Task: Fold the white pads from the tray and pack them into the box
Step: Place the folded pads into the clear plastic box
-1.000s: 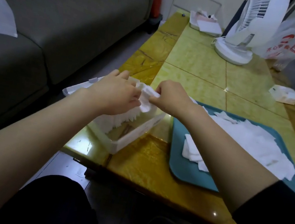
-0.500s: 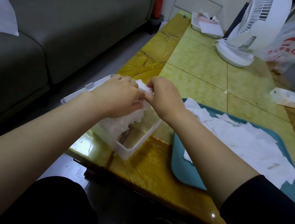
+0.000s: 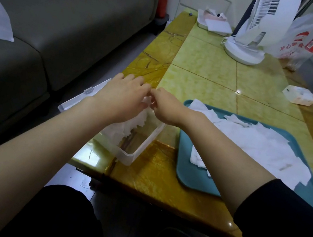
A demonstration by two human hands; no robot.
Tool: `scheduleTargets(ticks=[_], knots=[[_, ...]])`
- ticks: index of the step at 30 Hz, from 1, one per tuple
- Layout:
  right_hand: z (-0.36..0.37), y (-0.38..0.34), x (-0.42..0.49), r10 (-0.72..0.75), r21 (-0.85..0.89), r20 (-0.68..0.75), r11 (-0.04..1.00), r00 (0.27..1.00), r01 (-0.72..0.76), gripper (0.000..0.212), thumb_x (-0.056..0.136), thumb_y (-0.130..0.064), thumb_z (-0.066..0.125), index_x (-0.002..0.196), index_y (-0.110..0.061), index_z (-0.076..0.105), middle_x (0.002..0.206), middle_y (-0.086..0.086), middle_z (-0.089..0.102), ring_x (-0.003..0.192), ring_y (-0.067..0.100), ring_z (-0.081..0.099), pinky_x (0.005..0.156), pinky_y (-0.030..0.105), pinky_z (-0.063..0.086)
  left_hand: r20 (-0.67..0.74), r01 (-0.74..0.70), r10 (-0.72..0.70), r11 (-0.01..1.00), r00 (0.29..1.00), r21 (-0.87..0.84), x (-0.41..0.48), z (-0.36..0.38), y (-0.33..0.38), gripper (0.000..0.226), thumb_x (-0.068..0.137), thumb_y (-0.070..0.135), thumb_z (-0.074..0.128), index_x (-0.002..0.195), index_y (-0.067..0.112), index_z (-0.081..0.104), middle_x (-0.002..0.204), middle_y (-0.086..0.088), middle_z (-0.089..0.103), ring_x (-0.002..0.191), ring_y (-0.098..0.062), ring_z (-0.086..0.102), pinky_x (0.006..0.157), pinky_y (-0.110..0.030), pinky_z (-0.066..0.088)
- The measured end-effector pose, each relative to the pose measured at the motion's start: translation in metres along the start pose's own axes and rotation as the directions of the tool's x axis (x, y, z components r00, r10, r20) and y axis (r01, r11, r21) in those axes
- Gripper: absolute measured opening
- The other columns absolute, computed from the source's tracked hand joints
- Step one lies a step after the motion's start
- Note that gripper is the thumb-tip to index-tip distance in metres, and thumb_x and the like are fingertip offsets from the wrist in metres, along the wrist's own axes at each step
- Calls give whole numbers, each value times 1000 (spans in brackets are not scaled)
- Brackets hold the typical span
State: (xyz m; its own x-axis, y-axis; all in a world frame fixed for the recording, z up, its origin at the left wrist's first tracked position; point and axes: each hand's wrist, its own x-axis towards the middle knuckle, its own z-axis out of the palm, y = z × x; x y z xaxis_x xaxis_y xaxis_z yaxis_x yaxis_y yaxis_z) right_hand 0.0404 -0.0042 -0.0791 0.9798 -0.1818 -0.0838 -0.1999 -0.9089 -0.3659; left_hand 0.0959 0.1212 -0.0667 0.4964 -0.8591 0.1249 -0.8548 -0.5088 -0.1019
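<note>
A clear plastic box (image 3: 138, 150) stands at the table's near left corner, with folded white pads (image 3: 127, 129) stacked in its far part. My left hand (image 3: 120, 98) lies over the box with fingers stretched out, pressing down on the pads. My right hand (image 3: 164, 109) touches it from the right, its curled fingers pinching the edge of a white pad (image 3: 146, 101) at the box's far end. Most of that pad is hidden under my hands. A teal tray (image 3: 193, 179) to the right holds several loose white pads (image 3: 260, 151).
A grey sofa (image 3: 53, 24) runs along the left, beyond a narrow floor gap. On the yellow table (image 3: 206, 64), at the back, are a white fan (image 3: 246, 48), a plastic bag (image 3: 301, 39) and a small tray with papers (image 3: 214, 25). A small white box (image 3: 298, 95) lies far right.
Both hands have moved further from me and down into the far end of the box with the pad. My left hand's fingers have flattened out over the pads.
</note>
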Motion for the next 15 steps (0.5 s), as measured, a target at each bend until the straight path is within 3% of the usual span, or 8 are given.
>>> scheduleTargets(ticks=[3,5,8,11,13,15], knots=[[-3,0,-3,8,52,42,999,999,-10,47,91,5,38,137,-6,39,135,15,49,119,30,49,81,24,35,11,-1,0,1000,1000,27,1,-2,2,37,100,38,37,131,19,44,129,-3,51,120,-24,44,93,-34,31],[-6,2,-9,50,131,-21,990,999,-47,51,92,2,38,142,-6,28,139,15,46,121,29,48,89,27,37,37,10,-12,999,999,49,1,-3,3,38,100,37,37,132,19,45,131,-2,54,121,-25,44,94,-34,30],[-14,12,-31,108,268,-293,963,950,-27,41,96,-7,40,136,-9,34,127,9,54,103,21,54,86,28,39,8,17,-17,999,1000,48,0,-8,14,35,100,35,38,130,17,47,128,-4,56,118,-28,46,93,-36,31],[-23,35,-64,170,254,-505,966,847,-42,24,95,-10,42,117,-11,51,107,4,61,83,15,53,76,29,43,-96,-14,7,997,995,-75,0,-19,44,30,99,28,41,125,16,51,122,-6,59,113,-30,49,89,-37,33],[-26,54,-86,229,225,-511,966,829,-128,20,95,-12,43,109,-13,58,105,4,63,87,18,57,79,36,48,-142,-57,34,985,989,-163,0,-23,69,27,98,24,42,122,15,53,117,-6,60,110,-30,50,87,-37,33],[-25,76,-109,305,147,-408,952,860,-268,20,95,-18,47,110,-14,59,111,4,64,97,21,58,85,38,47,-146,-107,78,973,986,-204,1,-21,96,26,98,21,42,120,14,53,114,-7,60,108,-30,50,85,-36,33]])
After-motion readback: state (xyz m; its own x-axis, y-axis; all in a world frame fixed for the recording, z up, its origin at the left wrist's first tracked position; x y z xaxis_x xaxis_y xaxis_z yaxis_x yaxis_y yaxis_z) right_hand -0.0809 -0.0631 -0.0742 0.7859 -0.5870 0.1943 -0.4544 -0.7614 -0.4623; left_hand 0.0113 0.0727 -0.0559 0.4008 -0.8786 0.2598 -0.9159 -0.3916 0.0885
